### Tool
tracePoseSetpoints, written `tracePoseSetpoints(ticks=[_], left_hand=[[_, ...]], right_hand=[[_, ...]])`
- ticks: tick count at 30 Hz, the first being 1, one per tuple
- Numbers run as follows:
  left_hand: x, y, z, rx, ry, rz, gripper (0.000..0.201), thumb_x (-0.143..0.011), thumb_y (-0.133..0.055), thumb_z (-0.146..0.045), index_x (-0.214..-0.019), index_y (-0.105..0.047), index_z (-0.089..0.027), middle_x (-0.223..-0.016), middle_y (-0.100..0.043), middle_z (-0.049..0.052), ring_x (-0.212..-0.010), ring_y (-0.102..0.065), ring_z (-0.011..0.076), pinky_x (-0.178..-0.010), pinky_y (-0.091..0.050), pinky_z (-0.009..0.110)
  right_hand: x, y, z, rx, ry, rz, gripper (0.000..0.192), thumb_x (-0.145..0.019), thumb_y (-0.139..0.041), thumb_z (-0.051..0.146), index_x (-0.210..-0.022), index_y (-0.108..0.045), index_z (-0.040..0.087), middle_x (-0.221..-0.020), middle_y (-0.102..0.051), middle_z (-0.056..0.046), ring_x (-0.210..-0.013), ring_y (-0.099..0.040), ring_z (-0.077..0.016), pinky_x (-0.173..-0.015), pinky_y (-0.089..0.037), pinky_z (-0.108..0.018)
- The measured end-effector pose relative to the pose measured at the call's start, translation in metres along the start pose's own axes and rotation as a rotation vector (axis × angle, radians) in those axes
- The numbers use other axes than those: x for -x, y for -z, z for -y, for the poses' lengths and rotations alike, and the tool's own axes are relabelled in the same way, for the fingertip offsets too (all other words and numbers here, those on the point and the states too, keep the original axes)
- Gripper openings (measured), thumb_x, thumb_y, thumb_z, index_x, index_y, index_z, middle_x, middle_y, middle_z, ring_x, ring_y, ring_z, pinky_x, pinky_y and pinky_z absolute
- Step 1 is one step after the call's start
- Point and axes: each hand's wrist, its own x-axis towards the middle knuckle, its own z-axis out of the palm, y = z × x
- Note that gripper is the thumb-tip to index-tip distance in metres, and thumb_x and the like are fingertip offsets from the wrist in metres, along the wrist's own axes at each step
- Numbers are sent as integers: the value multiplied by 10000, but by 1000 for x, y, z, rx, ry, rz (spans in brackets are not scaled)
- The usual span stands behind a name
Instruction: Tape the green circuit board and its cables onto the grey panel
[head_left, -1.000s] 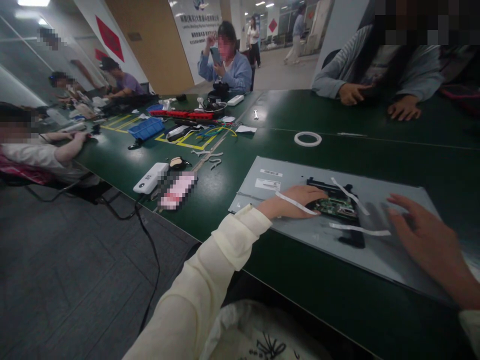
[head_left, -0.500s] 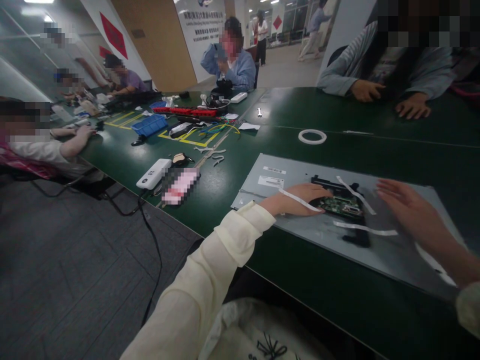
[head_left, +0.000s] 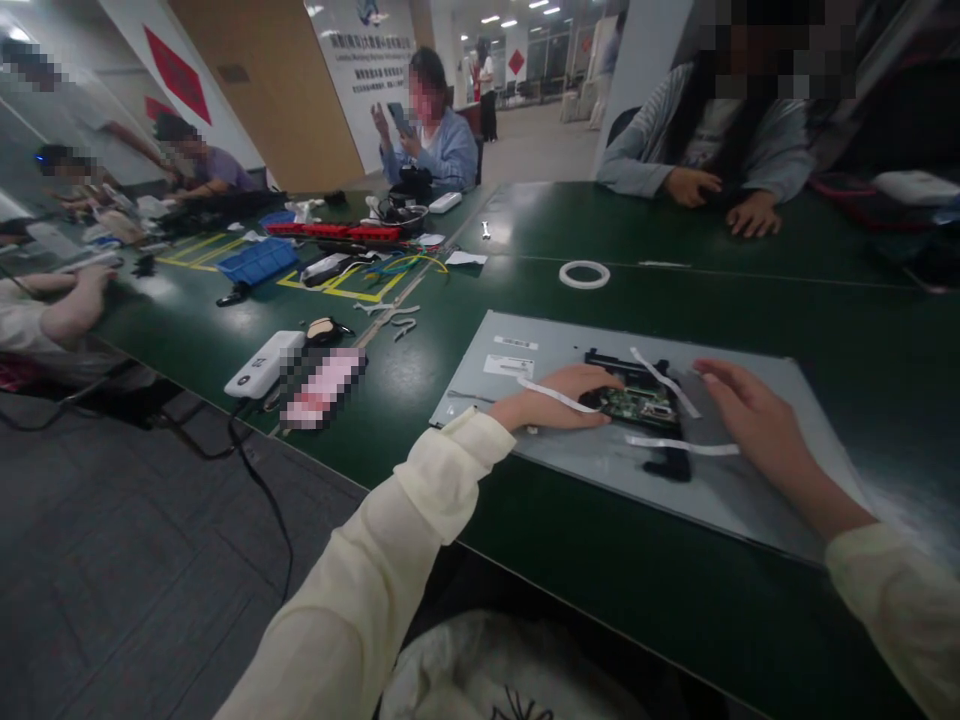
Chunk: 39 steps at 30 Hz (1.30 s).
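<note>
A flat grey panel with printed labels lies on the green table. On its middle sits a green circuit board in a black frame. My left hand is closed on the board's left edge, its thumb along the near side. A thin white strip lies across the back of that hand. Further white strips cross the near side and the far right corner of the board. To the right, my right hand hangs over the panel with fingers stretched out, apart from the board and holding nothing.
A white ring lies beyond the panel, a small wrench behind it. Leftward are a pink-screened phone, a white power bank with a hanging cable, grey strip pieces and a blue basket. Other people sit around the table.
The whole view has shifted, so things stand further left. My right hand has stayed near the panel's right part, and my left hand still holds the board's edge.
</note>
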Motion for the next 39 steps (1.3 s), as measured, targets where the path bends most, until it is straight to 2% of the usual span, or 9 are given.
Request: tracePoseSetpoints(ticks=[7, 12, 19, 26, 29, 39], left_hand=[[0, 3, -7, -27, 14, 18, 478, -836, -555, -312, -1275, -421, -177, -1337, -468, 88, -1279, -379, 199, -1087, -289, 400], [-2, 2, -8, -43, 27, 22, 470, -847, -542, -329, -1279, -409, -203, -1342, -465, 81, -1271, -391, 209, -1081, -292, 419], [-4, -5, 0, -32, -40, -21, 451, -853, -528, -335, -1264, -435, -177, -1303, -499, 91, -1246, -412, 217, -1074, -309, 396], [-12, -15, 10, -59, -44, -80, 451, -825, -568, -310, -1244, -452, -189, -1274, -518, 102, -1226, -435, 239, -1045, -339, 431], [-14, -13, 8, -72, -21, -59, 441, -831, -563, -304, -1245, -443, -214, -1282, -513, 86, -1230, -433, 238, -1040, -345, 445], [-14, -6, 8, -103, -51, -35, 445, -837, -553, -261, -1255, -429, -172, -1288, -506, 98, -1224, -440, 210, -1047, -350, 392]], right_hand=[[5, 3, 1, -78, -45, -3, 411, -826, -419, 357, -1146, -580, 155, -1188, -590, -79, -1108, -527, -235, -977, -389, -341], [4, -1, -12, -65, 38, 22, 417, -818, -452, 378, -1148, -573, 154, -1145, -605, -84, -1031, -571, -228, -940, -430, -359], [-3, -2, -23, -18, 189, 36, 416, -806, -462, 412, -1117, -584, 165, -1130, -606, -89, -965, -595, -240, -891, -459, -387], [-12, 3, -22, -88, 185, 60, 400, -811, -458, 412, -1098, -599, 172, -1107, -624, -80, -980, -592, -240, -883, -460, -381], [-14, 5, -22, -104, 174, 72, 403, -815, -452, 402, -1113, -594, 170, -1088, -632, -78, -972, -595, -236, -882, -459, -379], [-13, 2, -24, -42, 249, 75, 354, -829, -441, 358, -1090, -605, 184, -1077, -634, -66, -965, -593, -229, -864, -463, -389]])
